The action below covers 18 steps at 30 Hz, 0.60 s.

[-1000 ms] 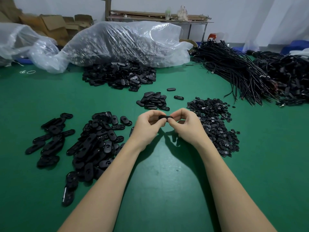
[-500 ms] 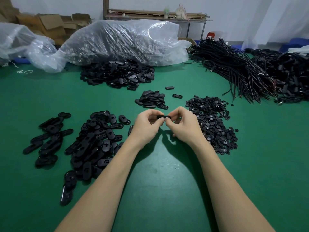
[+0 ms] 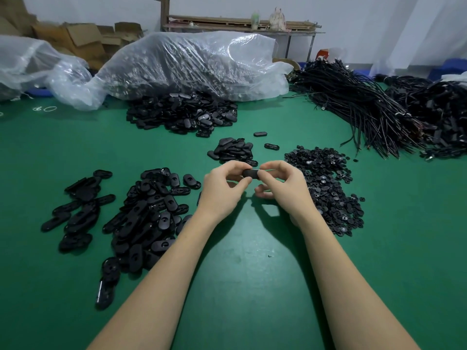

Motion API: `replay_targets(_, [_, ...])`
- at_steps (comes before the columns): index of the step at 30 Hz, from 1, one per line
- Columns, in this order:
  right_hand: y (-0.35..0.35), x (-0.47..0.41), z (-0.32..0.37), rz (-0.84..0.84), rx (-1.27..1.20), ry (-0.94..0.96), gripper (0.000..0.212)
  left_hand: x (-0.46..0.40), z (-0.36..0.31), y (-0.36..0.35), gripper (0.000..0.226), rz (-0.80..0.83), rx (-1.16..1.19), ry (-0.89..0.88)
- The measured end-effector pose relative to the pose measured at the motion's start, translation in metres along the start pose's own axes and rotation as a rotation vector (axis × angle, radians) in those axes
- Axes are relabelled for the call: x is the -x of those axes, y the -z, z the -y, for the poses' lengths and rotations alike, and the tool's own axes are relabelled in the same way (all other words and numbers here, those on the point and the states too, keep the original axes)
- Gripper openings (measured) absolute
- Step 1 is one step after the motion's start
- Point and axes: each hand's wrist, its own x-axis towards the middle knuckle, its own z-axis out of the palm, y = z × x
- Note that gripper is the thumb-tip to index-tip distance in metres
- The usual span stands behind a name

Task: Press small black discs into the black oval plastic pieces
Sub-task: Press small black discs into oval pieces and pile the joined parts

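Together, two hands, left hand (image 3: 222, 190) and right hand (image 3: 283, 190), pinch one oval piece (image 3: 250, 173).

**Black parts on green**

The table (image 3: 240, 299) is plain green. Oval pieces (image 3: 141, 218) at 9 o'clock and discs (image 3: 326, 188) at 3 o'clock are black. Clear plastic bag (image 3: 192, 64) at 12; black cables (image 3: 353, 102) at 2.

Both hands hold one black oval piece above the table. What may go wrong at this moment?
1. The oval piece is pinched only at its ends by the left hand and right hand; it may slip and drop onto the green table.
2. The disc is hidden by the fingers, so a crooked fit may go unnoticed.
3. The right forearm lies close beside the disc pile and may scatter it.
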Motion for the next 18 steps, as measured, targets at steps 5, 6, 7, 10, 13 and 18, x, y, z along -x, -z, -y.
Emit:
replay_targets(5, [-0.012,-0.001,-0.003,-0.056,0.085,0.019,0.009,-0.014,0.006,0.003,0.014,-0.156,-0.187,-0.074])
replay_targets(6, [-0.015,0.0,-0.004,-0.062,0.14,0.038,0.007,-0.02,0.008,0.001,0.015,-0.194,-0.217,-0.074])
replay_targets(7, [-0.018,-0.001,-0.006,-0.063,0.2,0.058,0.005,-0.027,0.01,0.0,0.016,-0.232,-0.243,-0.065])
replay_targets(10, [-0.02,-0.001,-0.008,-0.052,0.341,0.095,0.002,-0.052,0.012,-0.002,0.019,-0.334,-0.3,0.032])
replay_targets(13, [-0.019,-0.002,-0.008,-0.048,0.353,0.09,0.003,-0.075,0.015,-0.004,0.022,-0.363,-0.354,0.146])
replay_targets(18, [-0.019,-0.004,-0.01,-0.036,0.379,0.08,0.005,-0.092,0.023,-0.01,0.045,-0.272,-0.454,0.302])
